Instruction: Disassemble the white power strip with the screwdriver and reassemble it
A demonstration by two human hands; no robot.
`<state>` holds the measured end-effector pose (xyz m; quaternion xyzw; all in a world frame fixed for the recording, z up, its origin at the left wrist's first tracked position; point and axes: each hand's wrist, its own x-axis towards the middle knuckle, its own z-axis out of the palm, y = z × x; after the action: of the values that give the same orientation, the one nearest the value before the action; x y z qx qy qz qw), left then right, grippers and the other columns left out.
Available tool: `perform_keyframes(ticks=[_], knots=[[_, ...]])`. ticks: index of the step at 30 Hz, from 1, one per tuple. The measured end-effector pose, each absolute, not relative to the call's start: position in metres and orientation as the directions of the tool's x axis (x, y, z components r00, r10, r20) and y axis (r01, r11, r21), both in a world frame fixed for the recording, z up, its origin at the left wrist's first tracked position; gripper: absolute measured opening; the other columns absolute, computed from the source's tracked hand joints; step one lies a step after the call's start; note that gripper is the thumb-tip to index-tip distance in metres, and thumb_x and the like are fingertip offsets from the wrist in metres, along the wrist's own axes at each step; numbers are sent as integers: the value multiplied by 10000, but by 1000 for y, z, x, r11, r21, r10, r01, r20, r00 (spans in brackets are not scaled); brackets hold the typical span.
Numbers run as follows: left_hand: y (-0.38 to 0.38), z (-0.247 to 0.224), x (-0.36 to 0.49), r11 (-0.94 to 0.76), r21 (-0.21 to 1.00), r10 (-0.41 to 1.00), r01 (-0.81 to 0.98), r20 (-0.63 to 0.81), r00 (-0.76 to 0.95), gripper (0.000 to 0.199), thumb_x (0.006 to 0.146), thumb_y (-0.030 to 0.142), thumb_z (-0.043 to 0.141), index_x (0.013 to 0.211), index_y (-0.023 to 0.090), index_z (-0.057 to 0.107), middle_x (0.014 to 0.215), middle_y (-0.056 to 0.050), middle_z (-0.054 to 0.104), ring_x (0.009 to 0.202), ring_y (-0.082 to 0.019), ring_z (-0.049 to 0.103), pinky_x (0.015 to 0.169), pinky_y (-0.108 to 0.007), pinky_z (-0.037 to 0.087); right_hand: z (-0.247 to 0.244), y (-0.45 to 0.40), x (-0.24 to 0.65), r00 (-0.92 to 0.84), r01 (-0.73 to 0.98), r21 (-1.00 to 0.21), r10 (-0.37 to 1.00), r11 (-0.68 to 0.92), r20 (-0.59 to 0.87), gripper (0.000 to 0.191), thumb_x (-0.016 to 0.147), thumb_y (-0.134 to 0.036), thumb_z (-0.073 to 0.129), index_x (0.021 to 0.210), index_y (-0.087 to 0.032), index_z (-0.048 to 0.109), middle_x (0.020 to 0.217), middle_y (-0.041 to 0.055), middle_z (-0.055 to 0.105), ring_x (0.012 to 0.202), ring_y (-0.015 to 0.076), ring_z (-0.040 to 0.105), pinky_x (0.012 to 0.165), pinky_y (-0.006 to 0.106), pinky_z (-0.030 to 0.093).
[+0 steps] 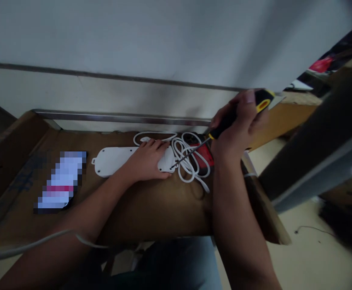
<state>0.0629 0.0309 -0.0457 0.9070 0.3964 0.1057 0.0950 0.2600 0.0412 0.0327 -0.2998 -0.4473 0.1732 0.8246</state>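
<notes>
A white power strip (115,159) lies underside up on brown cardboard, with screw holes along its edges. My left hand (148,161) is closed over its right part, thumb at the near edge and fingers across the top. My right hand (239,125) grips the black and yellow handle of a screwdriver (222,125). Its long shaft slants down to the left, and the tip meets a screw hole near the strip's right end. Whether a screw sits in that hole is too small to tell. The strip's coiled white cord (189,163) rests just to the right.
A red and black object (205,155) is partly under the cord. On the left lies a phone (62,177) with a blurred-out screen. Raised cardboard sides (12,141) bound the surface, a pale wall (133,96) stands behind, and a grey post (315,129) rises on the right.
</notes>
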Motion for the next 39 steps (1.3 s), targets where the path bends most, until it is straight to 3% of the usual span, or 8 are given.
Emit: perform_keyframes(ticks=[8,12,21,26,29,33,39], knots=[[33,-44,63,-670,270,733,691,99,673,1008,757,614,799,1566,122,452,1544,-212,544,1387,-429,517,1179,-568,395,41,19,241,518,-7,-598,515,801,683,235,930,-397,651,755,-264,568,627,-46,423,422,72,417,399,276,245],[37,-45,62,-699,286,702,655,105,704,1013,755,617,807,1577,152,440,1550,-198,542,1389,-415,521,1177,-544,398,40,18,238,516,52,-647,534,761,670,251,940,-428,624,763,-262,561,635,-40,414,432,78,420,400,272,237],[35,-44,61,-702,297,699,648,113,706,1019,776,650,808,1594,181,419,1565,-184,528,1419,-409,493,1192,-553,365,36,8,227,355,20,-740,687,672,633,291,856,-529,783,857,-276,638,814,-10,502,636,77,467,491,185,398],[34,-43,61,-737,365,654,569,173,736,932,795,724,783,1542,245,498,1586,-135,531,1439,-383,489,1216,-565,352,37,6,217,439,55,-621,540,782,718,317,792,-434,869,879,-281,605,825,-42,429,656,39,441,537,135,413],[32,-42,61,-756,384,631,530,212,746,906,791,713,798,1514,236,534,1576,-152,531,1446,-390,481,1224,-574,352,38,7,217,419,77,-568,490,819,764,371,757,-391,905,847,-254,572,767,-55,378,607,25,389,512,135,362],[26,-37,64,-779,432,595,454,285,751,768,834,632,804,1444,210,603,1520,-161,570,1432,-375,497,1224,-540,376,36,10,222,318,-27,-651,623,759,714,416,746,-394,913,768,-231,531,721,-64,423,577,39,382,478,171,360],[22,-31,68,-737,644,542,206,380,749,355,974,419,695,1276,232,712,1183,-80,741,1160,-256,687,1096,-438,496,19,24,240,27,-158,-772,785,615,619,496,732,-678,845,878,-287,578,816,-38,620,763,156,664,634,315,583]])
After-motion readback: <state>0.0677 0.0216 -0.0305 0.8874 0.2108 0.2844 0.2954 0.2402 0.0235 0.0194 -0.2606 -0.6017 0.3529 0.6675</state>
